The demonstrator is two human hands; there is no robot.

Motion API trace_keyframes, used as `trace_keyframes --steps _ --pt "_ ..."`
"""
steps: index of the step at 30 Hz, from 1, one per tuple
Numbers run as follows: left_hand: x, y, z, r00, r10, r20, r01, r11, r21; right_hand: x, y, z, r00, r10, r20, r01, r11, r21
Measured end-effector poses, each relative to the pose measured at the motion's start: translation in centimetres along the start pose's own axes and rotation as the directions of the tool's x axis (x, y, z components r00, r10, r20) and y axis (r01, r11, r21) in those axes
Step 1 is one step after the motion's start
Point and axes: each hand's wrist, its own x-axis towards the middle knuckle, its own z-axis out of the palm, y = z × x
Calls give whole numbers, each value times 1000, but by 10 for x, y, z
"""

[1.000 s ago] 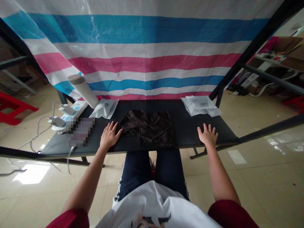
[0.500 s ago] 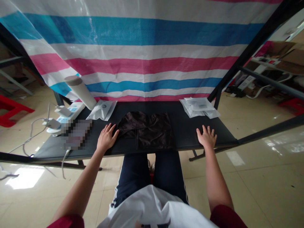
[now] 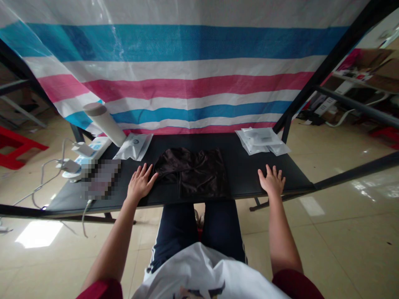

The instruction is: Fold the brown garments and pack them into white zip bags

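A dark brown, shiny piece of folded fabric (image 3: 202, 174) lies on the black tabletop (image 3: 190, 140) in front of me; what kind of garment or cloth it is I cannot tell. My left hand (image 3: 140, 182) rests palm down just left of the fabric, fingers spread, the thumb close to its left edge. On the right part of the table, my right hand (image 3: 272, 180) also lies flat with its fingers apart, well away from the fabric. Neither hand holds anything.
Behind the table hangs a striped plastic sheet (image 3: 187, 43). A white bottle (image 3: 107, 124), a white packet (image 3: 135, 146), a power strip (image 3: 93, 151) with chargers and a blurred-out phone-like object (image 3: 101, 178) with a cable are on the left. More white packets (image 3: 262, 140) lie back right.
The view has shifted very slightly. Both hands stay flat in the same places, and the fabric has not moved.
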Motion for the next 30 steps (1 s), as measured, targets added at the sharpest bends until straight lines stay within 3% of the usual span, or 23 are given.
trace_keyframes --steps 5,8,10,14,16,18,21,25,27,29,30 --pt "4 2 1 997 -68 -33 64 991 -115 0 0 0 1000 -10 -7 10 1000 -2" --pt "18 8 1 994 -76 -80 45 940 -337 0 0 1 1000 -6 -6 6 1000 -1" --pt "31 24 -4 995 -70 -76 20 851 -525 1 0 1 1000 -3 -4 3 1000 -5" --pt "58 93 -18 999 -13 -42 -24 626 -779 0 0 1 1000 -7 5 7 1000 -12" --pt "66 137 -23 992 125 -33 -97 549 -830 0 0 1 1000 -7 7 7 1000 -12" --pt "69 174 -24 952 306 19 -132 463 -877 0 1 1 1000 -8 2 8 1000 -10" --pt "62 202 -26 924 382 13 -182 468 -865 0 1 -1 1000 -11 -4 11 1000 -10" --pt "36 186 -40 903 425 -57 -338 623 -706 -10 -12 -7 1000 -17 -24 17 1000 -2" --pt "20 167 -46 876 481 -41 -410 697 -588 -28 -28 -10 991 -122 -51 125 991 45" --pt "3 147 -46 847 532 19 -463 754 -466 -53 -49 -13 923 -381 -61 386 914 122" --pt "-6 138 -44 826 560 68 -486 769 -415 -67 -60 -14 840 -540 -52 541 826 161"
